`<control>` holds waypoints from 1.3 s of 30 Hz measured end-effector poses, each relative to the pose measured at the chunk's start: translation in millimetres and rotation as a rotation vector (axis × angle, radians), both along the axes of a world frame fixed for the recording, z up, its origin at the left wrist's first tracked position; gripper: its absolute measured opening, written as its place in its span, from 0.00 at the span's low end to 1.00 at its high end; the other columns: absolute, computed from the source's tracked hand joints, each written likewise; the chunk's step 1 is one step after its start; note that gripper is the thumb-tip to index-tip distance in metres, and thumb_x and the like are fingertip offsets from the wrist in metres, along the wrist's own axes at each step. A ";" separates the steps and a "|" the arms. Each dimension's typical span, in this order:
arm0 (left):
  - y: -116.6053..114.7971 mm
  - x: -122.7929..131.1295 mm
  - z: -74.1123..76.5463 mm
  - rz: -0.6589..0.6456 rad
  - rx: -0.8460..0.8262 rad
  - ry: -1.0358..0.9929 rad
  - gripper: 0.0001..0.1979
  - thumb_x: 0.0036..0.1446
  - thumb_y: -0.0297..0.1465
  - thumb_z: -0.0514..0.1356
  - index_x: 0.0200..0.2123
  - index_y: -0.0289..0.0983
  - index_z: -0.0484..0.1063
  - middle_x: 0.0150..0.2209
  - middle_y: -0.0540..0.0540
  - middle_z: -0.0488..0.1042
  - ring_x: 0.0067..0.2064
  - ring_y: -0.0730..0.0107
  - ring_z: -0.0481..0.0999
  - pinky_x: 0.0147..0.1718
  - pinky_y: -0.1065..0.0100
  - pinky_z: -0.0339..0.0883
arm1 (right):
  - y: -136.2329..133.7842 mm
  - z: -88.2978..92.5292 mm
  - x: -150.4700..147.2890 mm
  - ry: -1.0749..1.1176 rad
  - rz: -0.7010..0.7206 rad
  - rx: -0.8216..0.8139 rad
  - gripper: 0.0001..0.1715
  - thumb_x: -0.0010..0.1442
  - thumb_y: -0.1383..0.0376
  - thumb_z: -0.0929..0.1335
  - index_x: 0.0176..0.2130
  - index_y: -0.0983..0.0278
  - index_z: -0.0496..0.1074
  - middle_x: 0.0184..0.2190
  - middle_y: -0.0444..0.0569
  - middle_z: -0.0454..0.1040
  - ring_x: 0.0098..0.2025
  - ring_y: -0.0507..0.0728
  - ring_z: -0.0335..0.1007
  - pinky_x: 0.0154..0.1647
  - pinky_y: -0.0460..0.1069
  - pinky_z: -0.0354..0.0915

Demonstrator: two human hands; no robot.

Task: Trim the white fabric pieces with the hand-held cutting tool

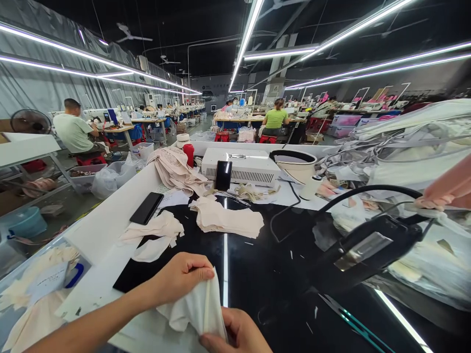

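A piece of white fabric (191,306) hangs between my hands, low over the front of the black work surface. My left hand (186,277) pinches its upper edge between thumb and fingers. My right hand (235,333) grips the lower right part of the same cloth, partly cut off by the frame's bottom edge. Beyond them lie a stack of cut cream fabric pieces (228,218) and a looser cream piece (158,233) on the left. To the right stands a dark machine head (371,245), somewhat blurred.
Teal-handled tweezers (356,323) lie at the lower right. A black phone (147,208) rests at the left, another phone (223,175) leans on a white box (241,164). Fabric bundles (415,142) pile up on the right. Several people sit at sewing tables farther back.
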State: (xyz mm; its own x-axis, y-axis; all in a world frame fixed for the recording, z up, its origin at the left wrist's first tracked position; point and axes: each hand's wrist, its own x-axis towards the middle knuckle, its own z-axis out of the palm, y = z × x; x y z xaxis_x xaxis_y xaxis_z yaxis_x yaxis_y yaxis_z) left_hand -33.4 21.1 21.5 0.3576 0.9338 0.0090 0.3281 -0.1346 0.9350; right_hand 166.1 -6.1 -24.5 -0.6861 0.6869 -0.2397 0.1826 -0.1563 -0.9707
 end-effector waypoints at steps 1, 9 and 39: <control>4.4 1.6 -0.4 -0.025 0.008 0.014 0.15 0.65 0.40 0.58 0.31 0.36 0.76 0.30 0.50 0.74 0.33 0.69 0.70 0.34 0.69 0.61 | 1.4 1.1 3.2 -0.050 -0.024 0.056 0.14 0.56 0.55 0.72 0.32 0.64 0.77 0.27 0.44 0.68 0.31 0.53 0.57 0.34 0.47 0.55; 28.6 27.1 -17.7 -0.026 0.466 0.456 0.09 0.72 0.28 0.56 0.47 0.38 0.77 0.47 0.45 0.78 0.50 0.62 0.76 0.53 0.61 0.69 | -7.8 -15.5 50.8 -0.591 -0.467 0.520 0.15 0.62 0.53 0.68 0.46 0.54 0.74 0.23 0.40 0.73 0.24 0.57 0.68 0.28 0.47 0.59; -0.8 73.3 -49.9 -0.359 0.890 0.667 0.11 0.63 0.15 0.57 0.42 0.35 0.70 0.45 0.41 0.77 0.48 0.62 0.77 0.46 0.64 0.73 | 56.9 76.1 108.1 0.353 -0.949 0.882 0.22 0.57 0.53 0.78 0.48 0.56 0.74 0.40 0.47 0.81 0.33 0.56 0.79 0.34 0.53 0.79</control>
State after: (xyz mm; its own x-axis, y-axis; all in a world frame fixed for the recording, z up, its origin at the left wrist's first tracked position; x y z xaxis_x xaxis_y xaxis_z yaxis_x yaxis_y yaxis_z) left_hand 39.9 20.4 -28.5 0.7804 0.5371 0.3200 0.5287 -0.8402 0.1208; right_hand 274.2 50.8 51.5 0.2053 0.7603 0.6163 0.0745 0.6158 -0.7844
